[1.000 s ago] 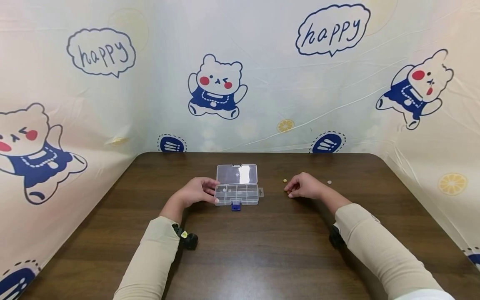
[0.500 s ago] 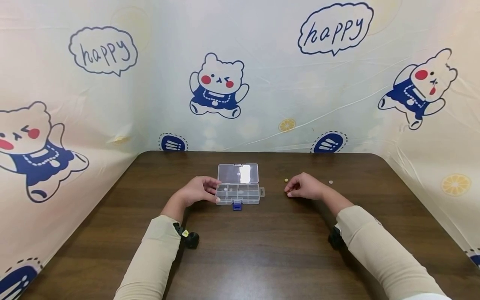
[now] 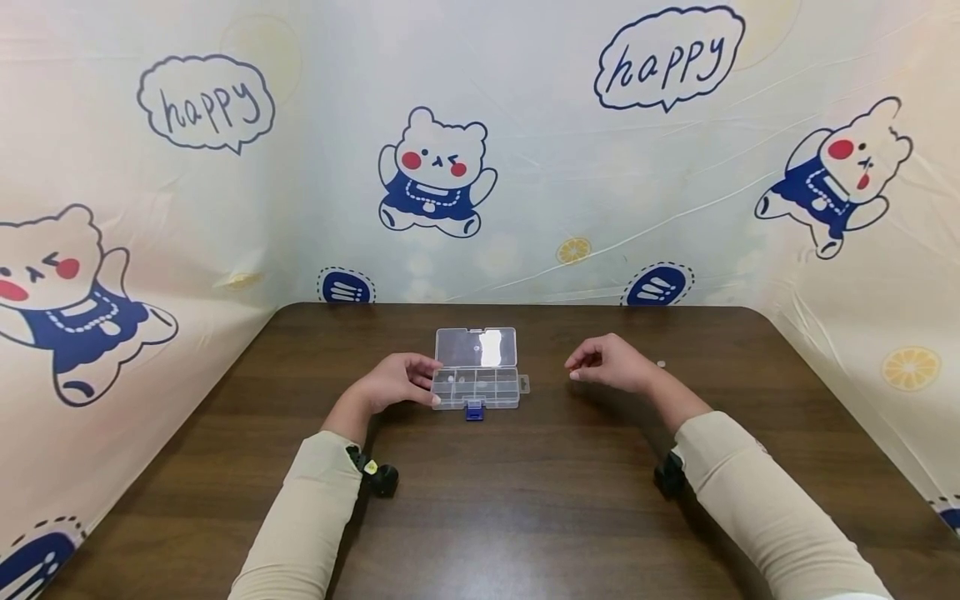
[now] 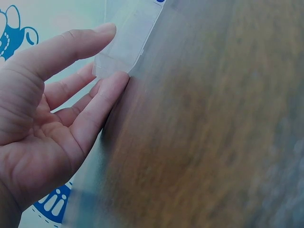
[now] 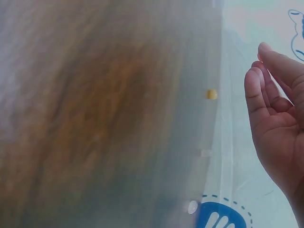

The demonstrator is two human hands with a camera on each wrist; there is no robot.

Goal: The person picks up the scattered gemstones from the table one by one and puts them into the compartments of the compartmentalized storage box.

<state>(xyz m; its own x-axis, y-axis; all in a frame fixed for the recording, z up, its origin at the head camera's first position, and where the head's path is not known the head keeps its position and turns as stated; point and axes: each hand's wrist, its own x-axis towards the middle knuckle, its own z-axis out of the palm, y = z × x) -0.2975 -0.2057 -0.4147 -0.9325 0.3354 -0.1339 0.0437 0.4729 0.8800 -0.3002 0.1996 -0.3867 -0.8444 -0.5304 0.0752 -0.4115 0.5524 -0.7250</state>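
My left hand point(image 3: 393, 383) grips the left end of a clear plastic compartment box point(image 3: 495, 388), thumb at the near corner and fingers at the far side. The box's lid point(image 3: 459, 348) stands open at the back, and small white pieces point(image 3: 451, 379) lie in its left compartments. In the left wrist view, thumb and fingers straddle the box's end. Right of the box, my right hand point(image 3: 611, 364) is raised above the table, fingertips pinched together on a small reddish piece, which the fingers hide. A small yellow piece point(image 5: 211, 94) lies on the table below.
A small whitish piece point(image 3: 661, 364) lies beyond my right wrist. The box has a blue latch point(image 3: 474, 411) at the front and a hanging tab point(image 3: 524, 383) on its right. A printed curtain point(image 3: 525, 167) encloses the brown table point(image 3: 480, 500) at the back and sides.
My right hand has lifted from the table, and the reddish piece at its fingertips has left the tabletop. The hand now covers the yellow piece in the head view. My left hand stays put.
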